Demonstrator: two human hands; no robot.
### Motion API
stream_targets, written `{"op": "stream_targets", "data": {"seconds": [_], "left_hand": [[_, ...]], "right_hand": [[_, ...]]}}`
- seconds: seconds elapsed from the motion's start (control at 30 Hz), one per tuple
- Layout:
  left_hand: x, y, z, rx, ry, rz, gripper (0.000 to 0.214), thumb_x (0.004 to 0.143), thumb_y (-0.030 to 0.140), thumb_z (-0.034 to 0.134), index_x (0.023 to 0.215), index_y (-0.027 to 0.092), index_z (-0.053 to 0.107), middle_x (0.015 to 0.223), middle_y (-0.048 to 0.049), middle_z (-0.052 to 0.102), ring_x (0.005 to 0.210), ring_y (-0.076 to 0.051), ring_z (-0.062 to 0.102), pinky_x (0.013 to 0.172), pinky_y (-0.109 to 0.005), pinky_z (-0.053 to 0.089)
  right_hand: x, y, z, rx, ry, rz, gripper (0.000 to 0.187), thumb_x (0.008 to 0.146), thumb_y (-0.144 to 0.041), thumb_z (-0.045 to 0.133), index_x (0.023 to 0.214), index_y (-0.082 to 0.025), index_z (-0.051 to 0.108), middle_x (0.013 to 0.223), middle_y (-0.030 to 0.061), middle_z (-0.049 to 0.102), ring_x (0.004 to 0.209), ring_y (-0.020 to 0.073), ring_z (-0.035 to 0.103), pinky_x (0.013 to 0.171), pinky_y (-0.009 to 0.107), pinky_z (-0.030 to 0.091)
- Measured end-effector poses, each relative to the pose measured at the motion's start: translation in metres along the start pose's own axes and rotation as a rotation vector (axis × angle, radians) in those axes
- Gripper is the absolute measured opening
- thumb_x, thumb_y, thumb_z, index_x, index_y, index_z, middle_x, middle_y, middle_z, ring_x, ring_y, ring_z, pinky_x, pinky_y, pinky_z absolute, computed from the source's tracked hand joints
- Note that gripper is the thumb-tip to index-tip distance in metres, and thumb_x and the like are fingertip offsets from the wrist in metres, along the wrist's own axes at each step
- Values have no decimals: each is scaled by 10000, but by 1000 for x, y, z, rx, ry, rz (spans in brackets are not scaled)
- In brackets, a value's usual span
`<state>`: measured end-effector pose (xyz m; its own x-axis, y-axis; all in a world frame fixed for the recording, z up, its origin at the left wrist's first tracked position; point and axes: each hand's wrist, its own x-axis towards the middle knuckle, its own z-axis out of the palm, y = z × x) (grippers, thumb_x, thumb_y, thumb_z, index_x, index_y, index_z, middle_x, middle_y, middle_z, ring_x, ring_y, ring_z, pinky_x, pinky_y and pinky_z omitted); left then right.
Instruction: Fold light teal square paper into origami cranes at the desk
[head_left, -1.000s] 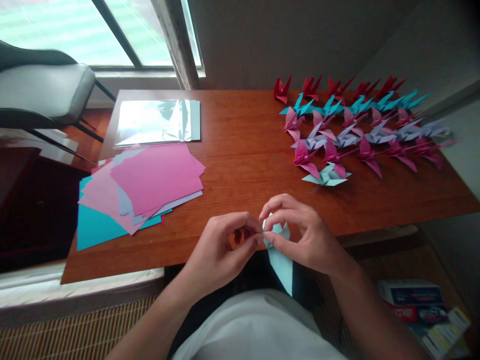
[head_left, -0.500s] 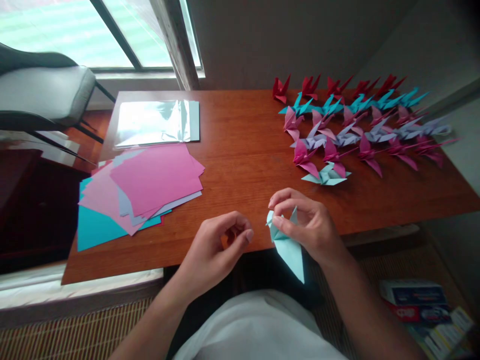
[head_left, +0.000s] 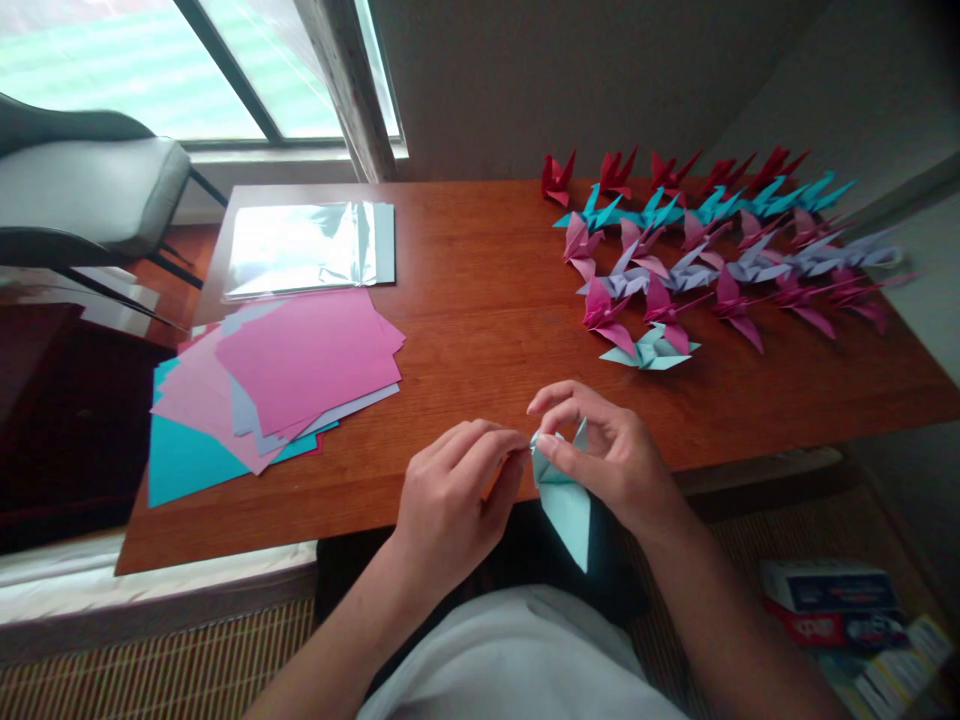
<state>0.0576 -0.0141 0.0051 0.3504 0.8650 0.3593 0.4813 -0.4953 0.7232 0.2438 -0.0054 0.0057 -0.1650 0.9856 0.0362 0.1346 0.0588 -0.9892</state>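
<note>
A pale mint paper crane (head_left: 564, 505) is held just over the table's front edge, one wing pointing down toward my lap. My right hand (head_left: 611, 455) pinches its upper body between thumb and fingers. At the crane's left tip, the closed thumb and forefinger of my left hand (head_left: 465, 485) grip the small folded end, which is mostly covered by the fingertips. Another pale mint crane (head_left: 651, 348) stands on the table beyond my right hand, in front of a row of magenta cranes (head_left: 609, 312).
Rows of red (head_left: 557, 180), turquoise (head_left: 592, 210), pink and lavender cranes fill the table's right side. Fanned coloured paper sheets (head_left: 315, 360) lie at left, with a shiny plastic-wrapped paper pack (head_left: 300, 245) behind them. A chair (head_left: 127, 190) stands by the window; boxes (head_left: 829, 590) sit low at right.
My left hand has moved right and closed its fingertips on the crane's left tip. My right hand keeps its hold, and the crane has shifted slightly left.
</note>
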Motion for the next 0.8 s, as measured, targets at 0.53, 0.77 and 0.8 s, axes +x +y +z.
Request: {"op": "stream_targets", "data": {"seconds": [0.53, 0.77, 0.8], "left_hand": [[11, 2, 3, -323, -106, -184, 37, 922, 156, 629, 944, 180, 647, 816, -3, 647, 703, -103, 574, 624, -210, 453], [14, 0, 7, -288, -108, -153, 62, 926, 155, 619, 888, 184, 658, 768, -6, 639, 671, -110, 565, 623, -225, 452], [14, 0, 7, -283, -107, -151, 58, 923, 156, 623, 887, 185, 657, 763, -4, 637, 668, -110, 563, 624, -225, 451]], "right_hand": [[-5, 1, -5, -95, 47, -101, 97, 828, -142, 692, 805, -236, 697, 1019, 49, 662, 997, 219, 626, 909, 390, 495], [-7, 5, -9, -84, 59, -101, 62, 844, -193, 718, 819, -249, 728, 1014, 49, 669, 978, 220, 634, 884, 394, 517], [-7, 5, -10, -84, 57, -100, 55, 849, -202, 722, 826, -251, 733, 1020, 49, 668, 978, 219, 633, 886, 394, 517]]}}
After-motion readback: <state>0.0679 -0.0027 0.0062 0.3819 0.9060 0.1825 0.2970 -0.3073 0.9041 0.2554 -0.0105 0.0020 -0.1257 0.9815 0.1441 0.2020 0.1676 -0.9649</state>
